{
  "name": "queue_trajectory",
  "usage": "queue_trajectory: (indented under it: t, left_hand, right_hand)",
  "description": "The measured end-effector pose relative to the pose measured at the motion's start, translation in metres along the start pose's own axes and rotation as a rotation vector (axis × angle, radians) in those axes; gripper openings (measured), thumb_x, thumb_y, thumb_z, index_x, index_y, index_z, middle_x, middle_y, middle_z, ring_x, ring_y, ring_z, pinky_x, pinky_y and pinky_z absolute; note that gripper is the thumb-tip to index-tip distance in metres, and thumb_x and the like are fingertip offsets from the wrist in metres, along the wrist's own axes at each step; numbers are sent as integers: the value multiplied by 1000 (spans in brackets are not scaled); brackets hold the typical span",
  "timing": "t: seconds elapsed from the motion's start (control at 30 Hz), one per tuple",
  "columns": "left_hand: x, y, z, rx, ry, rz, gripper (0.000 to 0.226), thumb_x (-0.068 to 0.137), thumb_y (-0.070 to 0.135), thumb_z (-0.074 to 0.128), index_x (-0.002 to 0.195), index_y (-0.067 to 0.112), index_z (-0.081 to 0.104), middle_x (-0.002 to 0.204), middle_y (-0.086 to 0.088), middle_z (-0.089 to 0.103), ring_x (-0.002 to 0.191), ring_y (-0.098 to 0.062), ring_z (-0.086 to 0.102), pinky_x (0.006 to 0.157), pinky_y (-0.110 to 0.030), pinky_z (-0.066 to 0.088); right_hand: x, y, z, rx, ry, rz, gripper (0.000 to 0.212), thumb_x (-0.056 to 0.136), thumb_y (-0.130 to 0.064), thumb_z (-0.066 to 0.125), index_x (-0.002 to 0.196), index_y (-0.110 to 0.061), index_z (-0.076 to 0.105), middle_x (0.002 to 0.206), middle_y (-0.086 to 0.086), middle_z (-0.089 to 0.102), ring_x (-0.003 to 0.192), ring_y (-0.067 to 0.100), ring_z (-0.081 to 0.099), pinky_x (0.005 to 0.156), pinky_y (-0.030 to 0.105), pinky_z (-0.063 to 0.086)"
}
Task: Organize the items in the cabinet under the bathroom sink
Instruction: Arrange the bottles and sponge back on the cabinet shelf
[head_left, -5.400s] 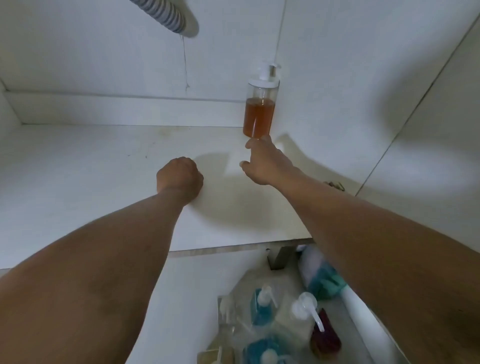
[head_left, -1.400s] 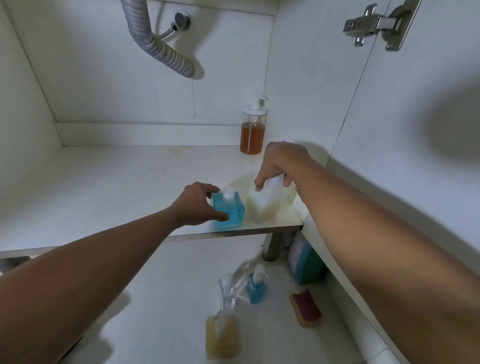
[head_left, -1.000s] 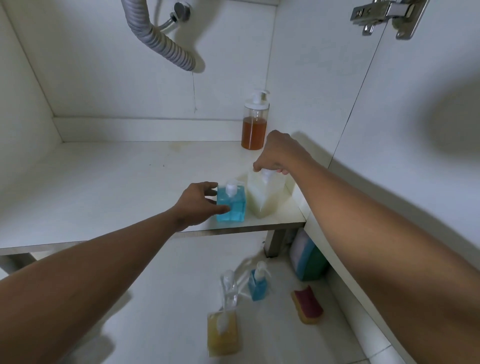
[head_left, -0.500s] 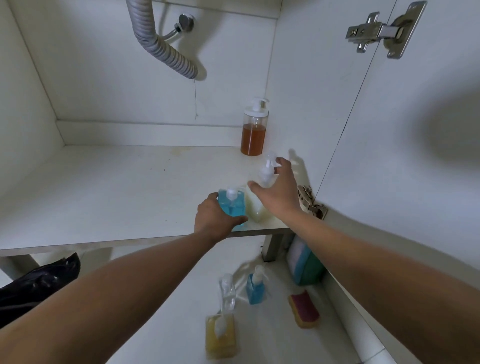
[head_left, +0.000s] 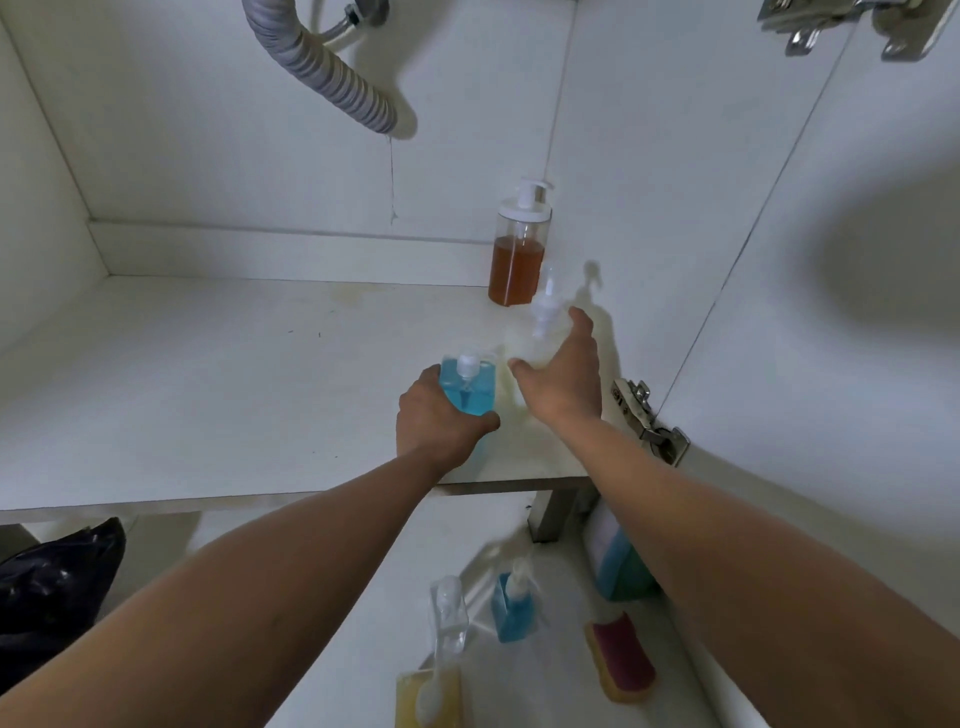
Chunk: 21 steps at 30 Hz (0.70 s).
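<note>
Two pump bottles, cabinet shelf, right front: being slid rearward.

Item 1, blue soap bottle: gripped from the near side by the left hand, thumb and fingers curled round its body. Item 2, pale bottle, motion-blurred: right hand wrapped round its near side. Both stood at the cabinet shelf front lip a second ago with the hands on top; they now sit deeper in, nearer the amber bottle in the back right corner, which suggests a row forming along the right wall. Both are upright, long axis vertical, pumps uppermost; spout heading is unclear. Small blue bottle, yellow bottle and red sponge are on the floor, unsorted.
</note>
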<state>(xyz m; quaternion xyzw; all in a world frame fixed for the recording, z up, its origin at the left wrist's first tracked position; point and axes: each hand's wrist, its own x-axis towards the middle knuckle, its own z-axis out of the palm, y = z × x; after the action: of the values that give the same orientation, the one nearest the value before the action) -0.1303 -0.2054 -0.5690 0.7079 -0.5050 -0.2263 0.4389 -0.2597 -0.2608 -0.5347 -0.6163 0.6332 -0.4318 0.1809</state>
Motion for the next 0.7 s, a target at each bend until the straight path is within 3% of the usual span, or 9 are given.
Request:
queue_trajectory:
  t: [0.2,0.33,0.47,0.7]
  left_hand:
    - [37,0,20,-12,39,11,75,72,36,89,135,19,51,132,-1,60,114,-18,58,88,-21,39]
    - [62,-6,27,-32,57,26,72,76,36,86,135,19,49,132,0,59,105,-10,53,87,-19,37]
    - [78,-10,33,-14,68,40,66,82,41,80,136,22,46,133,3,58,115,-15,57,89,-18,34]
    - [84,-13,38,0,81,32,65,85,45,75,138,26,44,137,4,56,121,-18,57,104,-29,43]
  right_hand:
    - [55,2,31,-68,92,-18,87,79,-33,83,146,-20,29,139,8,35,115,29,58,85,35,52]
    - [82,13,52,-91,128,-46,85,79,-34,83,145,-20,32,139,10,36,120,28,53,92,35,49]
    - [100,24,66,-64,179,-97,80,78,-34,84,141,-24,37,136,9,39,119,25,51,84,22,35]
    - [130,23,90,-165,279,-89,70,78,-37,84,132,-21,43,132,7,40,118,25,52,77,26,43]
